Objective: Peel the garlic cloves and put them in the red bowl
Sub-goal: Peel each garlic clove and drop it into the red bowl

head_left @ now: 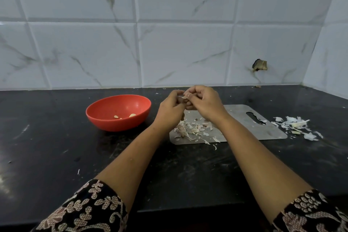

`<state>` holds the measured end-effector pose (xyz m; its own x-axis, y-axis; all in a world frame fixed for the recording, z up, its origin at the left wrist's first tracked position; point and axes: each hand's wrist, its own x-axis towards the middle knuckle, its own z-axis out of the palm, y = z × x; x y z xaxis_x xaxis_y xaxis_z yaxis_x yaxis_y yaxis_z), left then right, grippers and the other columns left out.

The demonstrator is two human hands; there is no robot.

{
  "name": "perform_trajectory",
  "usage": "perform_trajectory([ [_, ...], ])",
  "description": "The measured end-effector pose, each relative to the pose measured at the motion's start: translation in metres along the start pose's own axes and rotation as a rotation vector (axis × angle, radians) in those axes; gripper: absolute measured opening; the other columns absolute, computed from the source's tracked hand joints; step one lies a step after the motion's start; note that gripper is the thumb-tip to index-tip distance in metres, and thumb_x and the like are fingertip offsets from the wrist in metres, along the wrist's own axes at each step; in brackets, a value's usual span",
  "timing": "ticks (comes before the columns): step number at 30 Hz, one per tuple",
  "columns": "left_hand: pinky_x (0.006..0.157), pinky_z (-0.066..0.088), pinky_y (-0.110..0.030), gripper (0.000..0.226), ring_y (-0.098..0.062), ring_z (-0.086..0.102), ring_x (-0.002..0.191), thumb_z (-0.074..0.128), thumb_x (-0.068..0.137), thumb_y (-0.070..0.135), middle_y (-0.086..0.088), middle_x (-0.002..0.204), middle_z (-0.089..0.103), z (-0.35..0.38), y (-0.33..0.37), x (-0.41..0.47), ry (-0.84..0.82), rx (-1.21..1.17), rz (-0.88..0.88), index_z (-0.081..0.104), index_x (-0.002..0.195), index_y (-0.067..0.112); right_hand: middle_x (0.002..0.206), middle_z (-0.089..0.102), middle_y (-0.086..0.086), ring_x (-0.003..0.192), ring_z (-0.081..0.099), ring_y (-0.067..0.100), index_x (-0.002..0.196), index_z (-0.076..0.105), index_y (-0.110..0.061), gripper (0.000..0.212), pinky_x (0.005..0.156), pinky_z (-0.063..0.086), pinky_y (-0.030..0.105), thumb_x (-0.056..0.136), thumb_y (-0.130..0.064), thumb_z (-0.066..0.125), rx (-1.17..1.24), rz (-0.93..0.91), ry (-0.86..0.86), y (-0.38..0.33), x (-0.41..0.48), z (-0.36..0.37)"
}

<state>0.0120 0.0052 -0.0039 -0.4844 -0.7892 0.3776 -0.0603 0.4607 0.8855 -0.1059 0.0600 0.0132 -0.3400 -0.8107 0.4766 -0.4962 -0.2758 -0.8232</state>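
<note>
Red bowl (pixel 118 112) holds a few peeled cloves. Both hands, left (pixel 170 108) and right (pixel 204 101), pinch one garlic clove (pixel 183 97) above the cutting board (pixel 244 124), mid-peel. Next: strip skin, drop clove in bowl.

Both forearms reach forward, left grip (pixel 172 106) and right grip (pixel 203 102) meeting, together pinching a garlic clove (pixel 184 97).

We see the bowl (pixel 116 124), red and upright, near the counter's (pixel 56 147) back edge. A few pale peeled cloves (pixel 132 115) lie inside. Another clove (pixel 184 97) is pinched in mid-air to its right.
</note>
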Motion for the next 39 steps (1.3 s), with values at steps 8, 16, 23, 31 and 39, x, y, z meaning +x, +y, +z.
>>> perform_trajectory([
  [8,0.054,0.052,-0.024,0.012,-0.012,0.062,0.053,0.059,0.095,0.01,-0.006,0.074,0.073,-0.007,0.0,0.0,0.13,-0.142,0.023,0.071,0.093,0.01,0.074,0.068,0.002,0.062,0.069,0.007,0.089,0.07,-0.007,0.002,0.067,0.058,0.021,0.09,-0.007,0.068,-0.052,-0.073,0.06,-0.001,-0.001,-0.001],
  [16,0.059,0.055,-0.019,0.018,-0.011,0.067,0.061,0.053,0.097,0.005,-0.003,0.069,0.072,-0.007,0.003,-0.002,0.022,-0.346,-0.101,0.068,0.089,0.01,0.072,0.065,-0.005,0.067,0.061,0.0,0.083,0.066,-0.014,0.012,0.066,0.055,0.021,0.083,-0.005,0.072,-0.337,-0.256,0.012,0.002,-0.002,-0.009],
  [23,0.066,0.057,-0.023,0.015,-0.018,0.07,0.073,0.058,0.094,0.006,-0.016,0.081,0.073,-0.008,0.004,-0.002,0.019,-0.32,-0.148,0.071,0.088,0.009,0.078,0.069,-0.003,0.074,0.066,0.006,0.088,0.068,-0.013,0.005,0.073,0.056,0.028,0.087,-0.009,0.069,-0.436,-0.323,-0.012,0.002,-0.003,-0.012],
  [31,0.067,0.057,-0.023,0.014,-0.017,0.072,0.073,0.058,0.094,0.005,-0.012,0.078,0.073,-0.009,0.005,-0.002,-0.009,-0.319,-0.168,0.07,0.087,0.005,0.075,0.065,-0.002,0.071,0.063,0.012,0.084,0.064,-0.018,0.011,0.068,0.053,0.033,0.091,-0.009,0.061,-0.536,-0.35,-0.043,0.005,0.0,-0.013],
  [39,0.065,0.055,-0.021,0.015,-0.02,0.073,0.074,0.059,0.093,0.005,-0.014,0.074,0.073,0.011,0.009,-0.007,0.041,-0.332,-0.166,0.072,0.086,0.0,0.075,0.063,-0.002,0.065,0.058,0.003,0.086,0.064,-0.012,0.008,0.063,0.049,0.014,0.093,-0.009,0.062,-0.353,-0.255,-0.008,0.005,0.002,-0.012],
])
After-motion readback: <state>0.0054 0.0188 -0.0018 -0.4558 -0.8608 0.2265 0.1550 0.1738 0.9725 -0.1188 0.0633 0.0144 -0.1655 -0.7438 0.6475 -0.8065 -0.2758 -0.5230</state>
